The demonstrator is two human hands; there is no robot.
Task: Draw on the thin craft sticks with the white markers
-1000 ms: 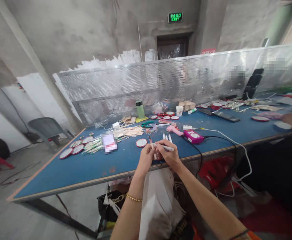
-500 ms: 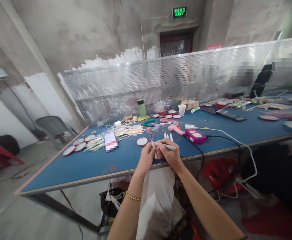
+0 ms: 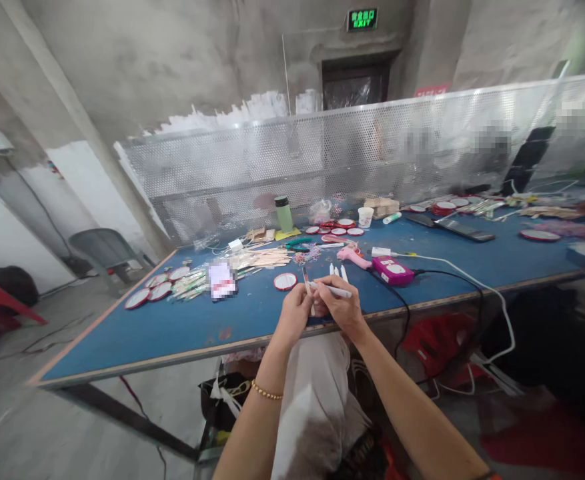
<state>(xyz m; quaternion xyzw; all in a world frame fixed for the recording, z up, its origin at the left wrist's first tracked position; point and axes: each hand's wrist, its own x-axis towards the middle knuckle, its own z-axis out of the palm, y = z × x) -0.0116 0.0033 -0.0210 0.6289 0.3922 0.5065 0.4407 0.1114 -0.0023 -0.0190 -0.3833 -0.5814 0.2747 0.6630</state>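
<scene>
Near the table's front edge, my left hand (image 3: pixel 295 312) is closed on a thin flat stick (image 3: pixel 307 279), pale with a darker upper part. My right hand (image 3: pixel 346 312) grips a white marker pen (image 3: pixel 341 292), its tip end at the stick and close to my left fingers. The lower part of the stick is partly hidden by my hands. Just beyond them lie more white pens (image 3: pixel 343 273). A round white disc with a red rim (image 3: pixel 285 282) rests to the left of the pens.
Pale wooden sticks (image 3: pixel 272 258) and a phone-like item (image 3: pixel 221 280) lie at left, near several red-rimmed discs (image 3: pixel 160 291). A pink glue gun (image 3: pixel 355 257) and purple box (image 3: pixel 393 271) trail cables at right. Behind stand a green bottle (image 3: pixel 283 215) and paper cup (image 3: pixel 365 217).
The view has shifted very slightly. Both hands keep their hold on the stick and marker pen, with almost no visible movement.
</scene>
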